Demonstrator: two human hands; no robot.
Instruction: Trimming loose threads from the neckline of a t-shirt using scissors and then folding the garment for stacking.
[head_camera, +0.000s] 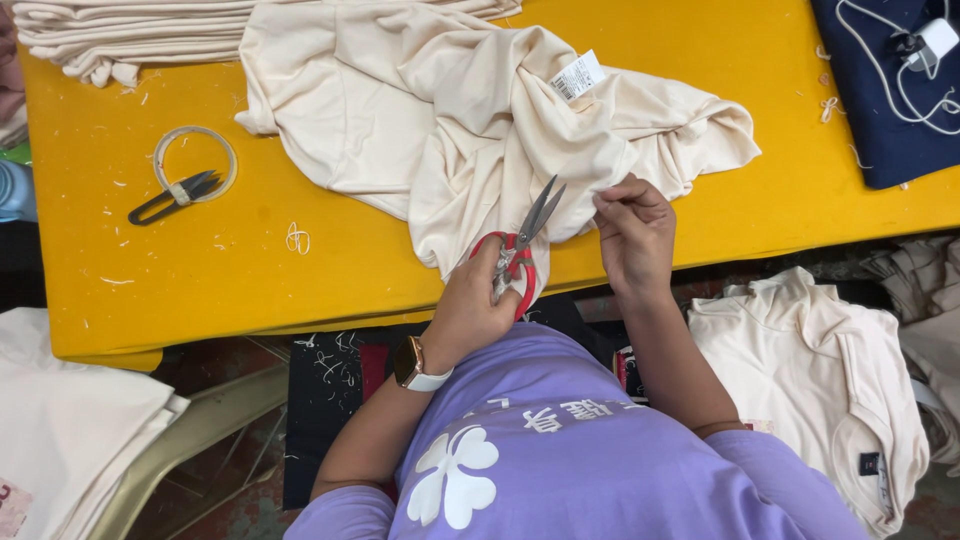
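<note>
While the person in the purple shirt leans over the table, the left hand (478, 305) is curled shut around the red handles of a pair of small metal scissors (520, 245). The blades are a little open and point up and away, toward the other hand. I think they are held like that so the tips can reach the spot the fingers are showing.

The right hand (632, 232) is mostly closed, with its fingertips pinching a bit of the soft cream cloth garment (450, 110). It seems to pull the cloth tight so the bit stands up just beside the blade tips.

The garment lies bunched on the yellow table (200, 270), and one part hangs over the near edge, right by the hands. A white paper tag (577, 76) sits on top of it, farther back.

To the left there is open yellow room, with tiny thread bits on it. A black thread snipper (175, 196) rests there on a thin clear ring (195, 160), well apart from the hands.

At the far left corner lies a stack of folded cream clothes (120, 35). At the far right lies a dark blue cloth (890, 90) with a white cord on it. Below the table's near edge, on the right, sits a pile of cream shirts (820, 370).
</note>
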